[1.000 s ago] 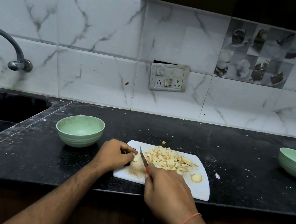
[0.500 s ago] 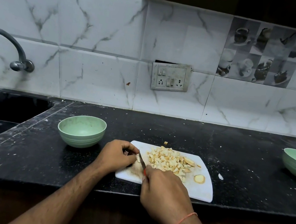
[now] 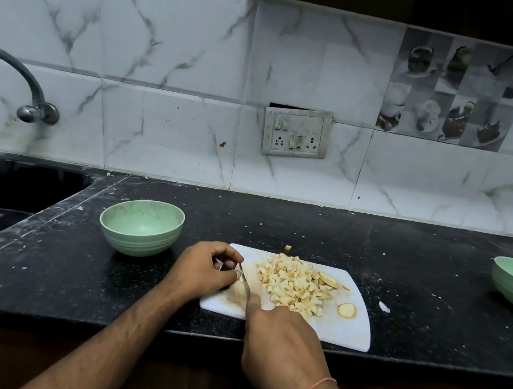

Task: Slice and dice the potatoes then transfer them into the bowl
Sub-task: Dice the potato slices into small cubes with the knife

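On the white cutting board (image 3: 351, 333), the left hand (image 3: 204, 269) curls its grip round a potato piece (image 3: 236, 286) at the board's left end. The right hand (image 3: 281, 341) grips the knife (image 3: 245, 280), blade touching the left fingertips. Diced potato (image 3: 293, 284) lies piled just right of the blade. A green bowl (image 3: 141, 227) stands on the worktop (image 3: 71, 266), left of the board.

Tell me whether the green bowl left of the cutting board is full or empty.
Empty. The green bowl shows only its bare inside, while the diced potato all lies heaped on the cutting board.
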Motion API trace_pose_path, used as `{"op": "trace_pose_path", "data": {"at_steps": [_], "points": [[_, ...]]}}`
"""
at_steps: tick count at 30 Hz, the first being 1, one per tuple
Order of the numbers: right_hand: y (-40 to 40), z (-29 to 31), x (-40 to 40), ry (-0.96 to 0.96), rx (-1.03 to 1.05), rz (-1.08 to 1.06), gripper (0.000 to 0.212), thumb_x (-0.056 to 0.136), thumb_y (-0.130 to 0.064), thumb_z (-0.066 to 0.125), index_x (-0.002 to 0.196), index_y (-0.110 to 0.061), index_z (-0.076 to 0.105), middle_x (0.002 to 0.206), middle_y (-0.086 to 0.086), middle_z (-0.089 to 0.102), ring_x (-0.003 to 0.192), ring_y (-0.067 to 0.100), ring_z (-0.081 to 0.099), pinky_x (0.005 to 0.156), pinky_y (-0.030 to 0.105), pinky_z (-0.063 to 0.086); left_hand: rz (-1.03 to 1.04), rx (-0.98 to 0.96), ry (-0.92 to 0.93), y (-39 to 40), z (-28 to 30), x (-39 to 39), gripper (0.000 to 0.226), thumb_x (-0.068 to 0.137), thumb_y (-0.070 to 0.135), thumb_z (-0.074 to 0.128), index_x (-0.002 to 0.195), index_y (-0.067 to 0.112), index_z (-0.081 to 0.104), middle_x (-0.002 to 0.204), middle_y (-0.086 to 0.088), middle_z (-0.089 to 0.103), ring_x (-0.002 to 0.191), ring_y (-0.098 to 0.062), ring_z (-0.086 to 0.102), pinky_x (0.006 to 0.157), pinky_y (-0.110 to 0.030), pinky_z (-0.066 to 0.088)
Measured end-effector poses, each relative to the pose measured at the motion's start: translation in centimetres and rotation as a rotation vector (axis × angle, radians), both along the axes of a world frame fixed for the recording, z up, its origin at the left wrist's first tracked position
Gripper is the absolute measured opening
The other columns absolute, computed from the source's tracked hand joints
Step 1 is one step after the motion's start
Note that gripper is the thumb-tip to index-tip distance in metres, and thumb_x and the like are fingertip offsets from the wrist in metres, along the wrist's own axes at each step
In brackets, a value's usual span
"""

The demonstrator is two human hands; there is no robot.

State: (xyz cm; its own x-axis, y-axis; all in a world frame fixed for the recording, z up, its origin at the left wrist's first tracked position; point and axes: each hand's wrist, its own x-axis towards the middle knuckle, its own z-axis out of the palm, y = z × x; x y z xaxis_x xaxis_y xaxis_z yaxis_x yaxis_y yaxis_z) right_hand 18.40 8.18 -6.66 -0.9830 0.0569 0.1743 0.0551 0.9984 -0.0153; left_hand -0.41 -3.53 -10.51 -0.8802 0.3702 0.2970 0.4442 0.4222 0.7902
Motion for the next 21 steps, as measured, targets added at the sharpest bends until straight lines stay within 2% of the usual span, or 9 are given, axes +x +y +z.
{"op": "trace_pose_path", "data": {"at_steps": [2, 6, 11, 15, 18, 21], "points": [[0.2, 0.1, 0.0, -0.025, 0.02, 0.01, 0.068, 0.1, -0.018, 0.049, 0.161, -0.013, 0.021, 0.12, 0.016, 0.062, 0.114, 0.036, 0.056, 0.075, 0.037, 0.035, -0.016, 0.013, 0.002, 0.1, -0.2, -0.3, 0.026, 0.077, 0.023, 0.086, 0.096, 0.039, 0.079, 0.079, 0.019, 0.071, 0.063, -0.005, 0.05, 0.075, -0.026, 0.051], [0.6, 0.5, 0.1, -0.041, 0.048, 0.035, 0.065, 0.101, -0.021, 0.049, 0.16, -0.012, 0.023, 0.119, 0.017, 0.061, 0.113, 0.036, 0.056, 0.074, 0.035, 0.034, -0.04, 0.021, 0.011, 0.1, -0.3, -0.5, 0.031, 0.076, 0.025, 0.085, 0.101, 0.042, 0.079, 0.079, 0.018, 0.069, 0.063, -0.007, 0.049, 0.077, -0.028, 0.052], [1.4, 1.3, 1.4, -0.043, 0.031, 0.064, 0.053, 0.103, -0.027, 0.048, 0.153, -0.016, 0.034, 0.116, 0.014, 0.061, 0.11, 0.034, 0.056, 0.073, 0.033, 0.034, -0.034, -0.009, 0.051, 0.1, -0.3, -0.5, 0.032, 0.079, 0.023, 0.086, 0.102, 0.044, 0.078, 0.087, 0.013, 0.072, 0.061, -0.003, 0.048, 0.072, -0.021, 0.049], [2.2, 1.6, 2.7, -0.008, -0.035, 0.072, 0.042, 0.105, -0.032, 0.042, 0.146, -0.024, 0.042, 0.112, 0.012, 0.062, 0.108, 0.033, 0.057, 0.073, 0.034, 0.036, -0.031, -0.058, 0.088, 0.1, -0.5, -0.5, 0.037, 0.082, 0.027, 0.085, 0.108, 0.05, 0.072, 0.101, 0.015, 0.07, 0.072, -0.002, 0.054, 0.077, -0.02, 0.049], [2.9, 1.6, 2.7, 0.041, -0.085, 0.073, 0.044, 0.108, -0.036, 0.037, 0.151, -0.027, 0.039, 0.108, 0.008, 0.066, 0.104, 0.03, 0.059, 0.073, 0.036, 0.039, -0.051, -0.083, 0.103, 0.2, -0.6, -0.4, 0.043, 0.086, 0.024, 0.082, 0.121, 0.046, 0.069, 0.111, 0.017, 0.066, 0.083, -0.004, 0.057, 0.08, -0.018, 0.047], [3.6, 1.3, 2.0, 0.088, -0.202, 0.065, 0.047, 0.108, -0.039, 0.038, 0.154, -0.031, 0.038, 0.105, 0.004, 0.068, 0.099, 0.025, 0.061, 0.072, 0.036, 0.042, -0.047, -0.075, 0.09, 0.2, -0.7, -0.5, 0.049, 0.088, 0.021, 0.079, 0.131, 0.041, 0.065, 0.118, 0.02, 0.063, 0.085, -0.003, 0.058, 0.08, -0.013, 0.045]]}}
